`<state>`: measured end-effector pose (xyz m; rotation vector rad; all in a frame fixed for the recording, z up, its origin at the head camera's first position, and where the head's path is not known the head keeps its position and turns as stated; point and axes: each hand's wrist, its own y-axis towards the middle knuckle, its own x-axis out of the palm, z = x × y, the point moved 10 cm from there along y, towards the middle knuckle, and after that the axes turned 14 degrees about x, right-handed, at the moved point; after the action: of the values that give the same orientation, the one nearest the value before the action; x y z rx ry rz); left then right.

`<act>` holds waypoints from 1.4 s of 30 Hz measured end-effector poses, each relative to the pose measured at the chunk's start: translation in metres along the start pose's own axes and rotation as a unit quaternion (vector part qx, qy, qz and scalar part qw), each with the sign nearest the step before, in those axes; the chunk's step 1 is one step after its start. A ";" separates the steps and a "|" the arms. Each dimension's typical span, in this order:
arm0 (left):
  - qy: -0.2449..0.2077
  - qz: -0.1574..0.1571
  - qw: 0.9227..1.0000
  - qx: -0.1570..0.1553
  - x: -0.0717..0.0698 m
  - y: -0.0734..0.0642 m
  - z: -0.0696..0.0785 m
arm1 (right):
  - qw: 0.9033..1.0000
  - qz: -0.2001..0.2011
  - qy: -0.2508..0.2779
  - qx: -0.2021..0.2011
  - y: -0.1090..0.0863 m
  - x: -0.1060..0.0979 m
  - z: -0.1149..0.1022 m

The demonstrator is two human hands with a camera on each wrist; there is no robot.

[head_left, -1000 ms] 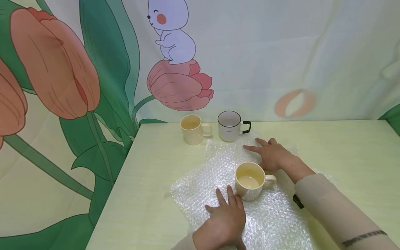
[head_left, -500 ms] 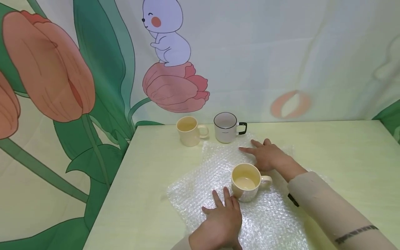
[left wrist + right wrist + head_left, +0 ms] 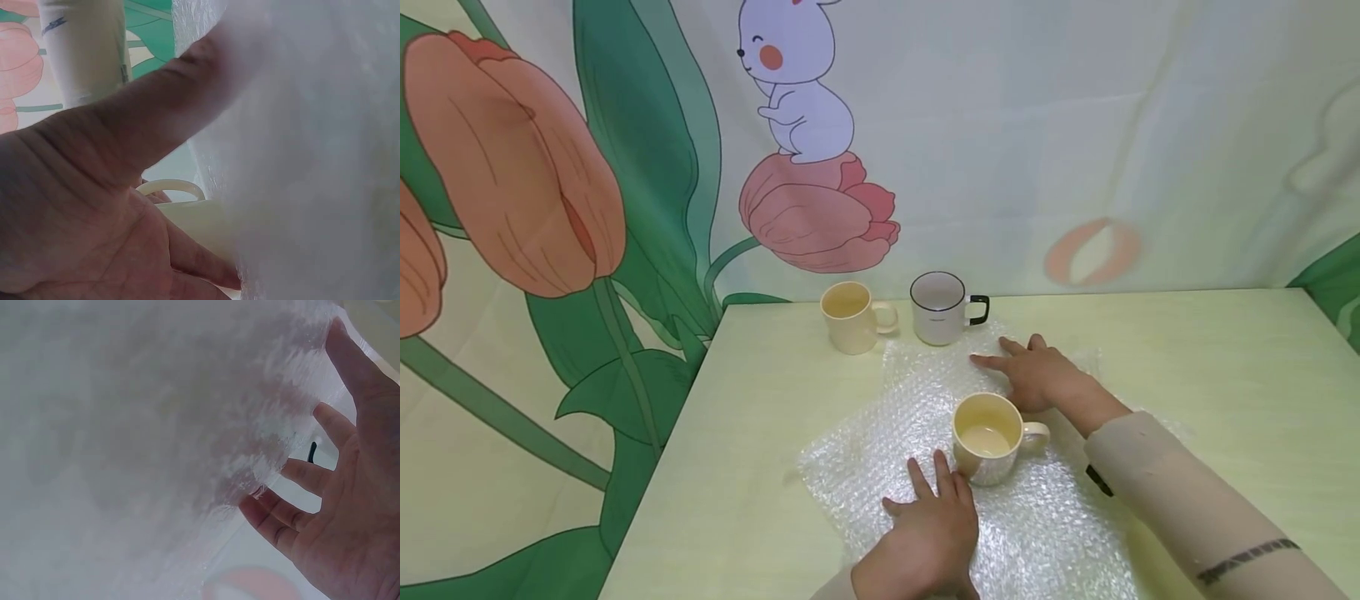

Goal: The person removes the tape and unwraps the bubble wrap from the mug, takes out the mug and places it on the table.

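A pale yellow mug (image 3: 987,463) stands upright on a sheet of bubble wrap (image 3: 865,450), its handle to the right. My left hand (image 3: 928,533) rests on the wrap at the near left of this mug, fingers spread and fingertips right by its base. Beyond the mug, my right hand (image 3: 1036,377) lies on the wrap with its fingers spread toward the left. The right wrist view shows those fingertips (image 3: 250,503) against the plastic. In the left wrist view, the thumb crosses in front of the mug's handle (image 3: 172,185).
At the back of the table (image 3: 730,450) stand a second yellow mug (image 3: 852,332) and a white mug (image 3: 937,327) with a black rim and handle. The wrap's far edge reaches close to them. A printed curtain (image 3: 985,150) hangs behind the table.
The head view has shifted slightly, so everything sits a little further left and lower in it. Both hands and the mugs keep their places on the table.
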<state>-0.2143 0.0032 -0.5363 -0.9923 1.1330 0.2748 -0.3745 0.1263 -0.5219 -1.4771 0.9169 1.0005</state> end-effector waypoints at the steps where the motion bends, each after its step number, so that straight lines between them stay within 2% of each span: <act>1: 0.001 0.001 1.000 -0.002 0.000 0.000 0.000 | 1.000 0.000 -0.001 0.000 0.000 0.000 0.000; 11: 0.008 0.010 1.000 -0.009 -0.001 -0.003 0.000 | 1.000 0.009 -0.007 -0.007 -0.003 -0.003 -0.003; 17: 0.001 0.015 1.000 -0.019 0.001 -0.003 -0.001 | 1.000 0.016 0.002 -0.012 -0.002 0.003 -0.002; 24: -0.007 0.021 1.000 -0.005 0.002 -0.004 -0.001 | 0.999 0.023 0.043 -0.014 -0.004 0.005 0.004; 28: -0.023 0.040 0.999 0.007 0.004 -0.008 -0.004 | 0.997 0.027 0.068 -0.017 -0.005 0.004 0.010; 32: -0.041 0.070 0.996 0.021 0.008 -0.011 -0.008 | 0.991 0.042 0.121 -0.039 -0.010 -0.003 0.015; 35: -0.064 0.079 0.994 0.047 0.014 -0.012 -0.009 | 0.982 0.052 0.172 -0.060 -0.016 -0.008 0.020; 38: -0.095 0.091 0.989 0.062 0.015 -0.016 -0.011 | 0.972 0.061 0.211 -0.081 -0.025 -0.014 0.023; 40: -0.123 0.102 0.985 0.060 0.013 -0.021 -0.015 | 0.966 0.063 0.236 -0.089 -0.032 -0.018 0.025; 42: -0.135 0.125 0.982 0.049 0.006 -0.028 -0.021 | 0.960 0.063 0.256 -0.091 -0.039 -0.021 0.027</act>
<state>-0.2069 -0.0301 -0.5279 -0.7005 1.0107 0.5355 -0.3481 0.1589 -0.4909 -1.9019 1.3274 0.8181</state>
